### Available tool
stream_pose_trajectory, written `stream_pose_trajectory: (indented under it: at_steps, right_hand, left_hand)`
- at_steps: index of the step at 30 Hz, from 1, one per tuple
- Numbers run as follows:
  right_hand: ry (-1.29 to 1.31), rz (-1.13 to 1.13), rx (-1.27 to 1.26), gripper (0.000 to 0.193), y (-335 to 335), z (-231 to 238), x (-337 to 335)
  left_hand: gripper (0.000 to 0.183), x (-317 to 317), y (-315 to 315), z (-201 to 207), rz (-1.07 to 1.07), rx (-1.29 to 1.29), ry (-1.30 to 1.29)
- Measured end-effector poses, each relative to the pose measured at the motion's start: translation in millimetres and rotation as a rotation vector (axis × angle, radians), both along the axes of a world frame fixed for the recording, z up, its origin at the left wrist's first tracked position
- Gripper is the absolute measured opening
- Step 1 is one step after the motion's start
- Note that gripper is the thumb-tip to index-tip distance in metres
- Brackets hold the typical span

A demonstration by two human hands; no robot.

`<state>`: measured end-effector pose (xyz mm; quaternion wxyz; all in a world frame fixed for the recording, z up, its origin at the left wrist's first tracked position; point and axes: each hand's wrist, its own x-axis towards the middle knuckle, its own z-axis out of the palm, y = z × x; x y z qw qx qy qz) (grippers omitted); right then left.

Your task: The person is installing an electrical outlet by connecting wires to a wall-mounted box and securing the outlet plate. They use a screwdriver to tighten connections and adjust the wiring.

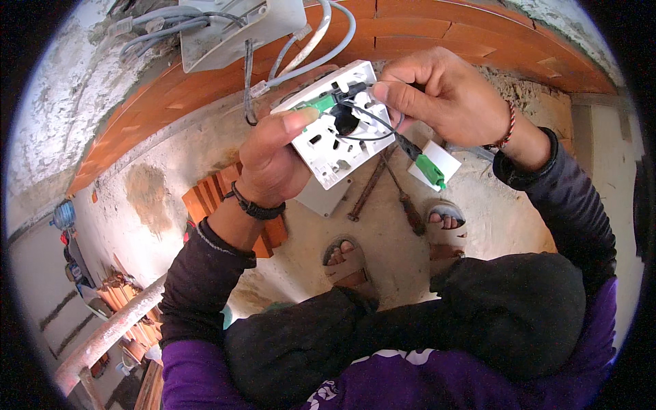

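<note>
A white fibre outlet box (321,158), its inner side facing up, is gripped at its left edge by my left hand (270,154), whose thumb presses on a green fibre connector (320,104). That connector lies along the box's upper part, with a black boot (354,91) at its right end. My right hand (447,102) pinches the thin black cable beside the boot; some of its fingers are hidden behind the thumb. The cable (395,125) loops over the box's round hole. A second green connector (430,172) hangs below my right hand, in front of a small white square piece (445,162).
An opened grey junction box (239,37) with cables (338,41) is mounted above, by the orange brick wall (424,34). On the floor are a screwdriver (411,215), a long metal tool (365,191), a grey plate (331,198) and bricks (277,236). A pipe (113,331) runs at lower left.
</note>
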<state>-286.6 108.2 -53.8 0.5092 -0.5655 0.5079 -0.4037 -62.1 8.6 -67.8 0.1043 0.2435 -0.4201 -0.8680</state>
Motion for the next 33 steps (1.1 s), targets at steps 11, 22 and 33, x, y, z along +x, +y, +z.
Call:
stream_pose_trajectory:
  at_steps: [11,22,33]
  right_hand:
    - [0.264,0.006,-0.307,0.031,2,3,-5]
    - [0.118,0.008,-0.140,0.025,9,13,-5]
    - [0.428,-0.014,-0.240,0.024,8,20,-11]
  left_hand:
    - [0.062,-8,-5,-4,0.060,0.033,0.218]
    - [0.049,-1,-2,-2,0.044,0.087,0.191]
    - [0.047,-10,9,8,0.180,0.092,0.117]
